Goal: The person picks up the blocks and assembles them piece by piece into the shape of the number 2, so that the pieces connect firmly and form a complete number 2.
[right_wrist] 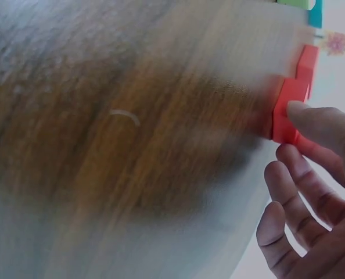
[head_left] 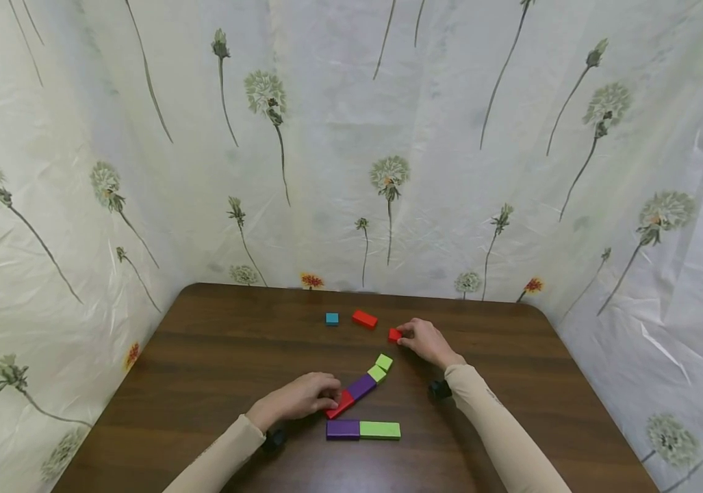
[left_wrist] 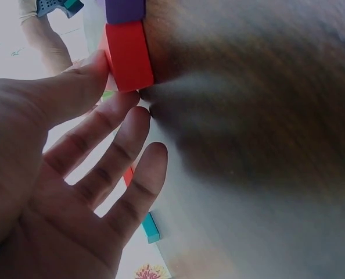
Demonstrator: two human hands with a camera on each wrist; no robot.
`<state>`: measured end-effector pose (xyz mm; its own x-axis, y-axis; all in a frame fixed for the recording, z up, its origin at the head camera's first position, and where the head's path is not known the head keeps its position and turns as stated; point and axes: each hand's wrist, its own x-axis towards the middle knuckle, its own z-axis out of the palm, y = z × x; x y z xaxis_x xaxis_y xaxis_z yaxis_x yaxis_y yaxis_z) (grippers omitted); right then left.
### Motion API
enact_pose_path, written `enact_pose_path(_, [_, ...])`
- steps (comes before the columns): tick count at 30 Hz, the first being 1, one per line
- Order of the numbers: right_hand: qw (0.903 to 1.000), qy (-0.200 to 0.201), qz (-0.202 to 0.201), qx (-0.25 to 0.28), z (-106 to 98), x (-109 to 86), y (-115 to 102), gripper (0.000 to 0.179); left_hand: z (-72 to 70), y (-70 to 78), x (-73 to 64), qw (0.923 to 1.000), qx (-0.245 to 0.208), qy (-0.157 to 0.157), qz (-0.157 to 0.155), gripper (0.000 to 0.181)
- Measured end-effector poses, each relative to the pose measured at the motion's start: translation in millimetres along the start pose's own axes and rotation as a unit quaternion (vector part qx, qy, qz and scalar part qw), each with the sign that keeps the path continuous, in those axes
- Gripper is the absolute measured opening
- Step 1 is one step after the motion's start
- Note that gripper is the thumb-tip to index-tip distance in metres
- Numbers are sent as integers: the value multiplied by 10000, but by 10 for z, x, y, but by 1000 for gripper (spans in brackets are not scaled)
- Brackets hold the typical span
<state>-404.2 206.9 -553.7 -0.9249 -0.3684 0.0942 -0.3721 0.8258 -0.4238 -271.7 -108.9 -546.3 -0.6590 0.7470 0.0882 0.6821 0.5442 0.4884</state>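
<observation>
My left hand (head_left: 302, 397) holds the lower end of a long red block (head_left: 343, 404) between thumb and fingers; in the left wrist view the thumb lies along its side. From that block a slanted row runs up to the right: a purple block (head_left: 362, 387), then a small green block (head_left: 377, 374) and another green block (head_left: 385, 362) set at a slight angle. Farther back, my right hand (head_left: 426, 341) pinches a small red block (head_left: 394, 335), low at the tabletop. The right wrist view shows the thumb on this red block (right_wrist: 284, 110), other fingers loosely bent.
Nearer the front, a purple block (head_left: 342, 430) and a long green block (head_left: 380, 431) lie end to end. Toward the back of the brown table (head_left: 234, 342) are a blue block (head_left: 332, 319) and a red block (head_left: 365, 319). Flowered curtains (head_left: 339, 137) surround the table's back and sides.
</observation>
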Motion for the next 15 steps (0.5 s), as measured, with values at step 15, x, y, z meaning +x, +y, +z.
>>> enact_pose_path(15, [9992,-99,-379,-51,-12,-52,-39,27,4,-8,6,10000,-26,-34,-47,9])
